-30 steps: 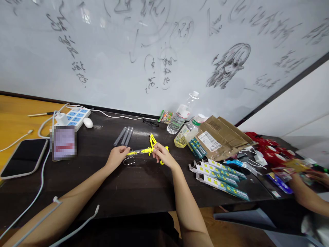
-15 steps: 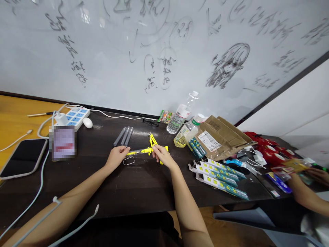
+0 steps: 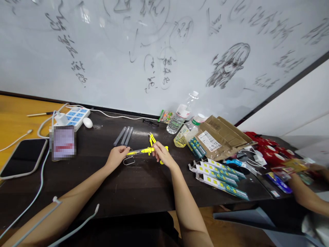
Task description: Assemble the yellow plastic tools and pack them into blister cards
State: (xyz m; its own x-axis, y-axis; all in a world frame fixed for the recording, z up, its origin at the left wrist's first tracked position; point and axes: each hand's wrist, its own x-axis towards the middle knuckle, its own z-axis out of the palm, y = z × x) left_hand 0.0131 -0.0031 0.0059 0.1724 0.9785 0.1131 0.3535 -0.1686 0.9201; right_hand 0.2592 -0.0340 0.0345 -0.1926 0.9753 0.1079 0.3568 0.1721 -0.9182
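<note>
Between my two hands is a tubular spring scale [image 3: 140, 151] with yellow ends and a clear middle, held nearly level just over the dark table. My left hand [image 3: 118, 156] pinches its left end, fingers closed. At the yellow right end, the closed fingers of my right hand [image 3: 162, 154] grip it and partly hide it. Below the tube, by my left fingertips, is a bent metal wire hook [image 3: 129, 161]. More yellow spring scale parts [image 3: 152, 138] lie just behind my right hand. Several clear plastic tubes [image 3: 124, 136] lie side by side beyond my left hand.
Right of my hands lie several printed narrow boxes [image 3: 221, 178], a cardboard parcel [image 3: 223, 133], a water bottle [image 3: 177, 120] and a bottle of yellow liquid [image 3: 183, 135]. At left are a phone [image 3: 23, 157], a power strip [image 3: 77, 118] and white cables. Another person's arm [image 3: 305, 195] reaches in.
My hands and the spring scale have hardly moved. At the far right, the other person's hands have shifted slightly and look blurred.
</note>
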